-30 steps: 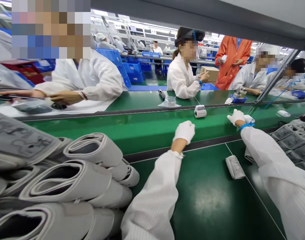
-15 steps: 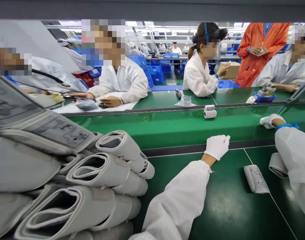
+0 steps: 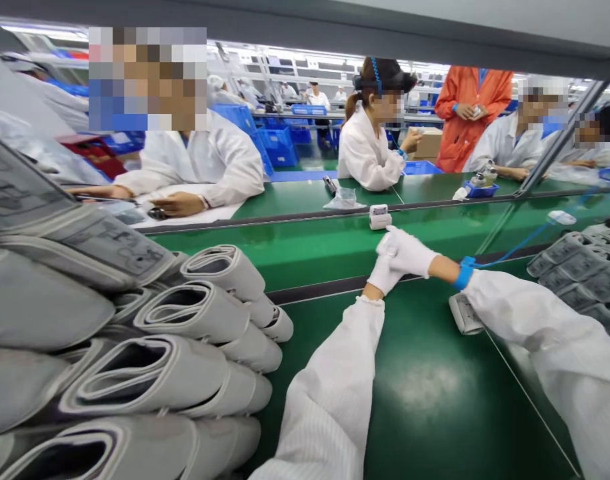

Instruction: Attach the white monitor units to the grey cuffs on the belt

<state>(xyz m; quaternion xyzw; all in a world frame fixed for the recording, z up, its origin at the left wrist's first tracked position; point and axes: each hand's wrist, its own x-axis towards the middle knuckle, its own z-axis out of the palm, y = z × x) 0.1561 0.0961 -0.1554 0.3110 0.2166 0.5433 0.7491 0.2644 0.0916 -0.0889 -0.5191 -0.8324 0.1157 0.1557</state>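
Observation:
My white-gloved left hand [image 3: 383, 272] and my white-gloved right hand [image 3: 413, 253] meet over the near edge of the green belt. The left fingers are curled closed, and the right fingers press together against them. Whatever may be between them is hidden. Just beyond the fingertips, a small white device with a rolled cuff [image 3: 380, 217] stands on the belt [image 3: 305, 243]. Below my right forearm lies a rolled grey cuff [image 3: 465, 315], partly covered by the sleeve. A blue wrist strap [image 3: 465, 273] with a cord circles my right wrist.
Rolled grey cuffs [image 3: 195, 373] are stacked high at the left. More grey rolls [image 3: 579, 273] are piled at the right. Across the belt, co-workers in white coats sit at a green bench with a plastic bag [image 3: 343, 198] and a blue tray [image 3: 482, 190]. A grey bar crosses overhead.
My right hand has come in from the right to meet my left hand. The view has turned to the right, bringing the right-hand pile into sight.

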